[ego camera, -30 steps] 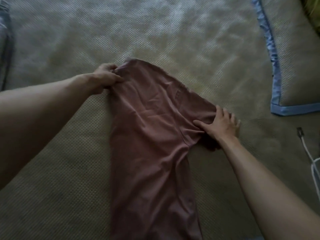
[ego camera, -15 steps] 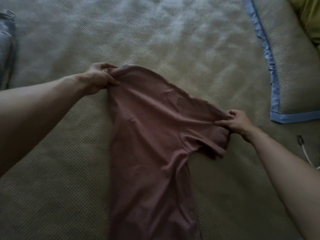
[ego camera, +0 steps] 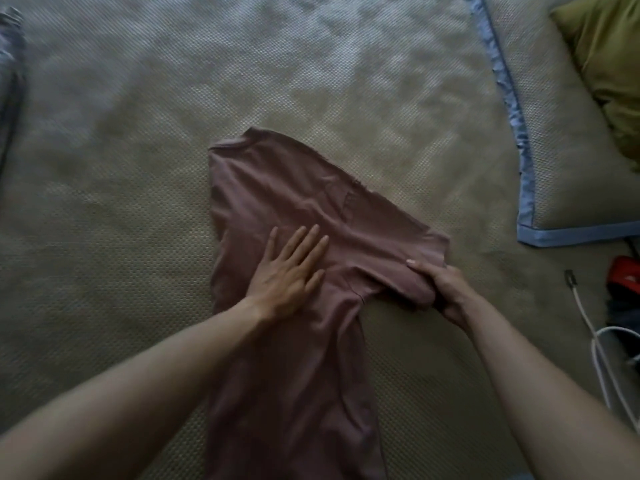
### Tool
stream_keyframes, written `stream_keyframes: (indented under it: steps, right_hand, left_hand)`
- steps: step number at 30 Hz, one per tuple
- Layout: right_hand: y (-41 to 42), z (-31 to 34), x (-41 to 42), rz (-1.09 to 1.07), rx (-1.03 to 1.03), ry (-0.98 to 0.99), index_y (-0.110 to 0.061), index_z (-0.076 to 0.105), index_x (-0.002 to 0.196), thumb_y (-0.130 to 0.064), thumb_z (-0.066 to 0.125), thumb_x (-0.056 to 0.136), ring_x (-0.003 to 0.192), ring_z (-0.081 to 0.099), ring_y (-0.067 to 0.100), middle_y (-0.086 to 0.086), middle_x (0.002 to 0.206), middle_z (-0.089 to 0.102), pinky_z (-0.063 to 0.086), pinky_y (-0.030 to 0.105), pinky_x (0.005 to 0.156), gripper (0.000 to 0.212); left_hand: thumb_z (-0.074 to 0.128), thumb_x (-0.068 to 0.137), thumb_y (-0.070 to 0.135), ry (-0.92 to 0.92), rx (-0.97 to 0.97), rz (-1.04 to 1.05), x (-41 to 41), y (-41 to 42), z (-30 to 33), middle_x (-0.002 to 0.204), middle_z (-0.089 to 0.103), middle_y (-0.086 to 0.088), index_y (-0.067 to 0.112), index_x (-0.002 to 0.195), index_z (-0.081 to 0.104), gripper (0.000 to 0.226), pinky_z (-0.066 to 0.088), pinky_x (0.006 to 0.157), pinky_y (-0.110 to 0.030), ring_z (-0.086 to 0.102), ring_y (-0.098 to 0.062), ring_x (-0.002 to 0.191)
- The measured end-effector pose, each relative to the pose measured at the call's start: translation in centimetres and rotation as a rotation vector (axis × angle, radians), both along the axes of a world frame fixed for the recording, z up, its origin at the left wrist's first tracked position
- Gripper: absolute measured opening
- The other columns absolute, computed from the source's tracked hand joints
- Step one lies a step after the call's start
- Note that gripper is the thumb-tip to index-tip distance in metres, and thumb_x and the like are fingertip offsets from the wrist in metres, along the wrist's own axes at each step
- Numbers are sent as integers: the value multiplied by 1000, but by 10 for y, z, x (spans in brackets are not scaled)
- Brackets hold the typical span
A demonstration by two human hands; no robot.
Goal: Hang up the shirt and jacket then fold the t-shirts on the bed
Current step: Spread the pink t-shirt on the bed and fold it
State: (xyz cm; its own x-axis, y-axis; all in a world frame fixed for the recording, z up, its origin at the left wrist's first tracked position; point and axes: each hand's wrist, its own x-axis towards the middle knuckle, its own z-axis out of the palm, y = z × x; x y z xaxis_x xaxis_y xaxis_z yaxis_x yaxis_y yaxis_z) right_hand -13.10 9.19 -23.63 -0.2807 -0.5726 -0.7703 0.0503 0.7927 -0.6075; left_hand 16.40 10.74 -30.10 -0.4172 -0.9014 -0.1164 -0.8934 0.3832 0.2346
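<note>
**Mauve t-shirt pinned and gripped mid-frame**

The t-shirt (ego camera: 294, 306) lies lengthwise on the bed (ego camera: 138, 237), centre frame. The left hand (ego camera: 289, 271) presses flat, fingers spread, on it. The right hand (ego camera: 446, 289) pinches the sleeve at right.

Dim, soft daylight from the top; blurry throughout, wide-angle warping at edges.

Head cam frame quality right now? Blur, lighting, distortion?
Head view: dim overall, brightest across the far bedspread; soft motion blur at the left edge and on the forearms; wide-angle stretch toward the corners. T-shirt, left hand and right hand read clearly enough.
</note>
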Motion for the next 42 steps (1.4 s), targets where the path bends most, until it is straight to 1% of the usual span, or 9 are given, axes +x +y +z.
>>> stream_keyframes:
  steps: [8, 13, 19, 23, 26, 29, 36, 39, 42]
  right_hand:
    - [-22, 67, 97, 395, -493, 624, -19, 59, 121, -17, 68, 86, 86, 66, 11, -5, 102, 68, 49, 16, 74, 37]
    - [-19, 78, 176, 1183, -88, 217, -23, 72, 114, -62, 69, 82, 94, 71, 10, -5, 103, 77, 57, 31, 89, 51]
    - [-65, 21, 151, 678, -153, 705, -10, 64, 116, -56, 69, 81, 109, 65, 33, 13, 117, 69, 53, 40, 92, 58]
    - [-87, 5, 143, 427, -40, 214, 0, 70, 111, -40, 87, 70, 83, 75, 25, 15, 101, 76, 63, 40, 75, 59]
    - [-99, 20, 151, 457, -8, 111, -6, 68, 110, -13, 85, 73, 78, 71, 16, 9, 100, 75, 55, 24, 59, 41]
    - [-118, 32, 157, 487, -56, 94, -16, 68, 99, 2, 82, 71, 78, 69, 16, 3, 89, 72, 52, 18, 51, 37]
    - [-179, 107, 163, 397, -346, 105, -10, 73, 98, 6, 77, 72, 72, 70, 10, 5, 94, 74, 57, 25, 63, 31]
    - [-161, 141, 161, 503, -518, 186, 3, 70, 112, 9, 73, 76, 85, 69, 12, 12, 101, 73, 59, 31, 80, 36]
    - [-94, 149, 141, 689, -676, 429, 2, 72, 104, -3, 77, 83, 68, 59, -15, 3, 80, 71, 52, 10, 63, 23]
  left_hand:
    - [22, 99, 49, 63, 52, 45, 20, -8, 17, 166, 15, 4, 27, 158, 16, 64, 7, 123, -50, 14, -15, 153]
    - [35, 89, 37, 136, -113, 449, 89, -32, 47, 145, 48, -12, 12, 142, 44, 59, 34, 107, -47, 47, -33, 128]
    - [64, 91, 42, 495, 291, 869, 130, -66, 37, 139, 43, -16, 7, 140, 42, 64, 39, 107, -39, 48, -30, 126]
    - [78, 85, 25, 1162, 543, 1058, 120, -97, 44, 107, 69, -8, 11, 114, 57, 39, 55, 62, -24, 69, -8, 77]
    - [75, 84, 5, 1271, 762, 1014, 113, -120, 52, 85, 65, -8, 11, 91, 62, 16, 50, 46, -20, 64, -10, 56]
    - [75, 84, 8, 1238, 793, 968, 121, -147, 60, 100, 72, -12, 7, 103, 68, 20, 56, 60, -27, 71, -19, 80]
    - [75, 78, 8, 1299, 385, 722, 140, -189, 173, 96, 71, 9, 24, 115, 61, 43, 55, 64, -27, 71, -7, 89]
    - [76, 76, 14, 1036, 59, 405, 143, -146, 212, 102, 65, 7, 19, 131, 48, 62, 56, 66, -25, 67, -4, 83]
    - [68, 85, 29, 799, -87, 22, 140, -63, 220, 96, 58, 13, 29, 126, 49, 45, 49, 68, -24, 59, -2, 78]
